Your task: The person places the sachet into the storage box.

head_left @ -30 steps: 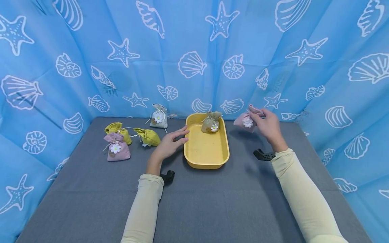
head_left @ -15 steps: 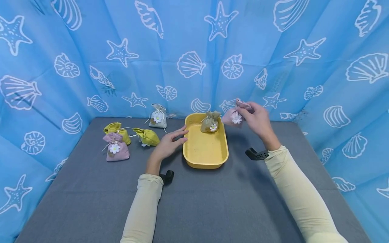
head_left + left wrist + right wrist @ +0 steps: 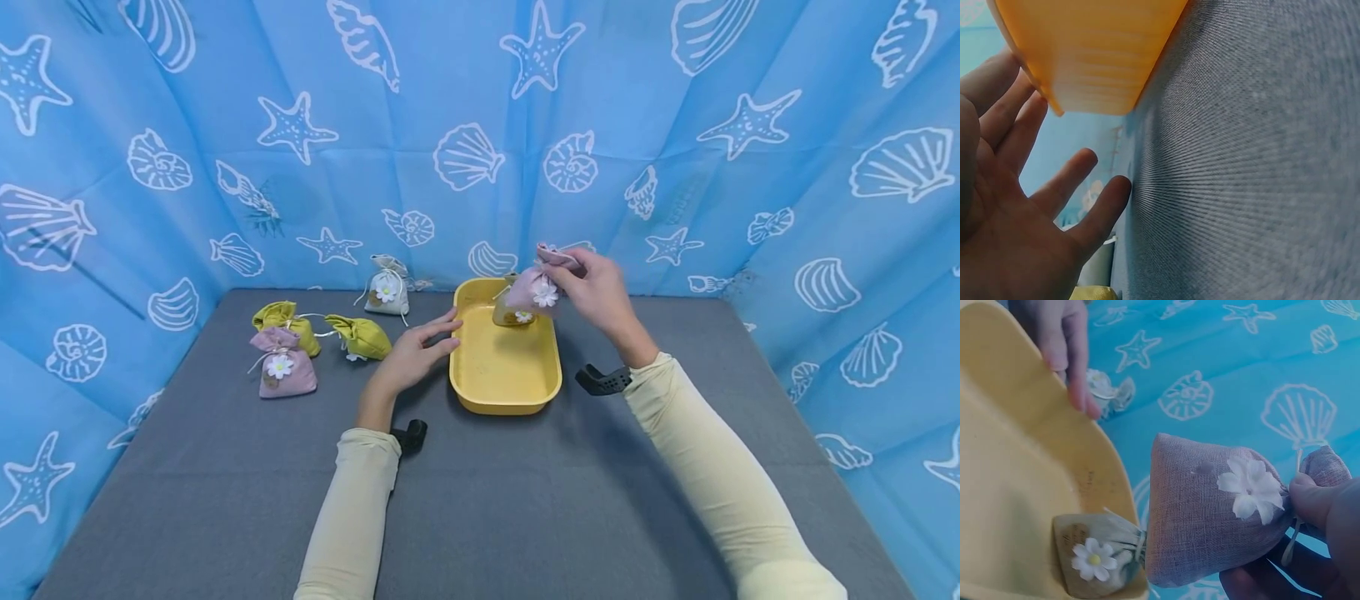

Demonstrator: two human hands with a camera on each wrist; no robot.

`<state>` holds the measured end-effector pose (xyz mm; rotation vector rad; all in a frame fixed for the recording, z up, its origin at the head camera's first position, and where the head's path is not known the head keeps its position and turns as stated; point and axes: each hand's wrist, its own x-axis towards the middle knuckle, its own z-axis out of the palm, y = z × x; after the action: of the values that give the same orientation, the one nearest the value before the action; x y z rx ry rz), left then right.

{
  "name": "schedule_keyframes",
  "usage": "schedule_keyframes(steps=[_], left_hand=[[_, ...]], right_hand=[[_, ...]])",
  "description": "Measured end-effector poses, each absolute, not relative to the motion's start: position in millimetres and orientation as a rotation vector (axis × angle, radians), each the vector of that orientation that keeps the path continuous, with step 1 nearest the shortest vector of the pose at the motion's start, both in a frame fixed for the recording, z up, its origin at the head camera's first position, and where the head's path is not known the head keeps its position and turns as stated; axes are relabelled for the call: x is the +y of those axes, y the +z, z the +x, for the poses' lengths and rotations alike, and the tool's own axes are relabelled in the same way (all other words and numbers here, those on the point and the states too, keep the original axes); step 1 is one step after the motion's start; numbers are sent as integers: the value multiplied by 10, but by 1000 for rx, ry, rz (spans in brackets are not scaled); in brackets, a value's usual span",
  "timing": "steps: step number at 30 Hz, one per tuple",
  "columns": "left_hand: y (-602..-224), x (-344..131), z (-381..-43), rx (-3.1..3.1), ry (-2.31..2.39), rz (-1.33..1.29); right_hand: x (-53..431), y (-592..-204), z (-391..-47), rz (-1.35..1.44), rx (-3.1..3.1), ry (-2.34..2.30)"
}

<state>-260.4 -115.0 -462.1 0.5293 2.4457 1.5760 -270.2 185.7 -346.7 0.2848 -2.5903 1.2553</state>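
Observation:
My right hand (image 3: 596, 292) pinches a pink drawstring pouch (image 3: 534, 289) by its gathered neck, holding it above the right rim of a yellow tray (image 3: 504, 392). A white flower decorates its side in the right wrist view. Inside the tray's far end stands an olive-beige pouch (image 3: 1097, 562), partly hidden behind the pink one in the head view. The left hand (image 3: 408, 358) touches the tray's left rim with fairly straight, spread fingers; the left wrist view has these fingers (image 3: 1025, 128) against the tray's outer wall.
Left of the tray lie two yellow-green pouches (image 3: 363, 337) and another pink pouch (image 3: 287, 371). A pale grey pouch (image 3: 388, 287) stands near the back edge. A blue shell-patterned curtain (image 3: 420, 167) surrounds the grey table (image 3: 480, 500).
My right hand has carried the pink pouch leftward, from beside the tray to over its right rim, in front of the olive-beige pouch. The left hand has stayed at the tray's rim.

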Motion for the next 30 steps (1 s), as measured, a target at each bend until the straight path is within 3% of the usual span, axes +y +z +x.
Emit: schedule_keyframes(steps=[8,30], left_hand=[[-4446,-1142,-2519,2425,1571,503],[-4650,-1153,-2621,2456,1594,531]], right_hand=[[1727,-3616,-2732,377,-2674,1217],[1680,-3869,-2883,515,-2955,1017]])
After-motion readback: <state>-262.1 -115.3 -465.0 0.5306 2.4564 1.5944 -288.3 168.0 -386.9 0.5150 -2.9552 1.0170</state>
